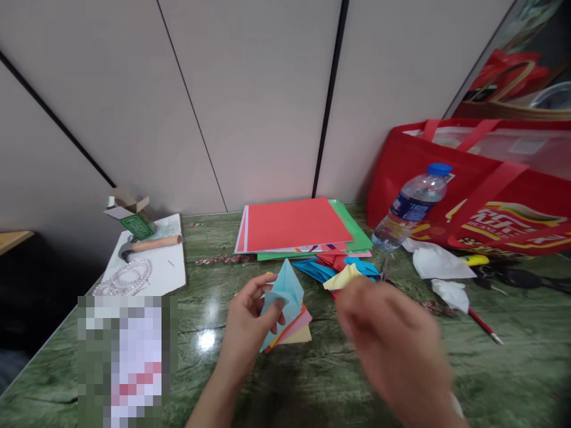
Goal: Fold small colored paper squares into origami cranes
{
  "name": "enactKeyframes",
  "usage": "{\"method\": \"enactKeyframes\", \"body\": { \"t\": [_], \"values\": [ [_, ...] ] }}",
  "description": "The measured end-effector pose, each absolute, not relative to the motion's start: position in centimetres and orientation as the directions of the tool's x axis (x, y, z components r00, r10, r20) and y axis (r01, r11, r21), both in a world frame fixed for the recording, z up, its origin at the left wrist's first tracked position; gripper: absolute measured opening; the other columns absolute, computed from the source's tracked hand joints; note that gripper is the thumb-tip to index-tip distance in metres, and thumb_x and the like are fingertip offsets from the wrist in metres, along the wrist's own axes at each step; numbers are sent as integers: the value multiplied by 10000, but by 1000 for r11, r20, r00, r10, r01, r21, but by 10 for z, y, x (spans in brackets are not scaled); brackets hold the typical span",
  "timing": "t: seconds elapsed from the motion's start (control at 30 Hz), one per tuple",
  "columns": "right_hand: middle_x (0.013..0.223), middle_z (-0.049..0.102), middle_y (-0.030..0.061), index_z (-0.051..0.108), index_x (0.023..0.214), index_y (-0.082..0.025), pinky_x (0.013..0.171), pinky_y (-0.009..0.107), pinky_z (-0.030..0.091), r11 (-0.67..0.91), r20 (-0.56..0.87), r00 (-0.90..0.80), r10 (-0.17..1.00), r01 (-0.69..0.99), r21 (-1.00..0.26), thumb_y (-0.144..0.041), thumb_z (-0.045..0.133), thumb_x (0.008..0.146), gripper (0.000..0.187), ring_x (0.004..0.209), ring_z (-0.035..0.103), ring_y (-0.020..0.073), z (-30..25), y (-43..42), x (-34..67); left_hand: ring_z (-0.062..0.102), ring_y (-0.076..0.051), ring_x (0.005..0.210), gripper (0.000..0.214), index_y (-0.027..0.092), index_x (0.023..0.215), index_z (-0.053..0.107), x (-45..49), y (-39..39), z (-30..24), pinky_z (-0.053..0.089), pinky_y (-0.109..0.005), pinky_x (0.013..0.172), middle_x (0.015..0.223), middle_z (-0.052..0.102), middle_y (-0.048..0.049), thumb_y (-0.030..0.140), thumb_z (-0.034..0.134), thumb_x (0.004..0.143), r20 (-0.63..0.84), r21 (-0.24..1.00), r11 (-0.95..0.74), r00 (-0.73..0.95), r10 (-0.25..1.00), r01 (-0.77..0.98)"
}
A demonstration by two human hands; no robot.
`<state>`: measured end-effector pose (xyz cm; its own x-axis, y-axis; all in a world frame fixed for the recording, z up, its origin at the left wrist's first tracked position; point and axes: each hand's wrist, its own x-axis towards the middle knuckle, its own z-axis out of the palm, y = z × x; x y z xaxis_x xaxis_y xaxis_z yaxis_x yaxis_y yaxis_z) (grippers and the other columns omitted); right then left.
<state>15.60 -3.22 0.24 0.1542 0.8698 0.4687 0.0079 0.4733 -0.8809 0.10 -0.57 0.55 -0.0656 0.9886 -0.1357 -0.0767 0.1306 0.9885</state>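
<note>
My left hand grips a light blue folded paper, its thumb pressed across the front and a pointed tip standing up. Beneath it on the table, a small stack of coloured paper sheets shows pink, orange and cream edges. My right hand is raised to the right, smeared by motion, its fingers seemingly curled; what they hold, if anything, is hidden. Just beyond it lie folded papers: a pale yellow one, a red one and blue ones.
Large coloured sheets lie against the wall. A water bottle stands before a red bag. Tissues and a red pen are at right. On a white board at left rest a hammer, beads and a green box.
</note>
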Motion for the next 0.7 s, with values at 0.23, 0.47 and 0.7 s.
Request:
{"method": "enactKeyframes", "body": {
  "t": [0.23,0.47,0.7],
  "values": [
    [666,612,12,632,805,-146,514,221,470,-163,-95,-192,977,-375,-912,-393,671,707,268,575,558,105,-19,11,145,456,-66,375,266,134,888,637,0,-6,4,361,-176,366,528,583,38,215,666,636,-177,984,176,-37,983,-36],
    [532,579,-37,630,703,-147,485,194,431,-250,-174,-230,958,-364,-897,-400,716,653,273,476,515,72,-25,5,140,436,-67,362,169,138,759,645,-2,-5,3,364,-170,369,450,548,40,272,676,660,-202,979,202,58,978,4],
    [522,622,-18,622,678,-136,465,175,425,-321,-233,-250,940,-414,-852,-352,757,612,263,473,547,74,-27,7,142,500,-95,345,189,136,782,593,-1,-6,0,361,-181,328,528,612,-3,299,641,699,-244,970,240,154,957,46]
  ]
}}
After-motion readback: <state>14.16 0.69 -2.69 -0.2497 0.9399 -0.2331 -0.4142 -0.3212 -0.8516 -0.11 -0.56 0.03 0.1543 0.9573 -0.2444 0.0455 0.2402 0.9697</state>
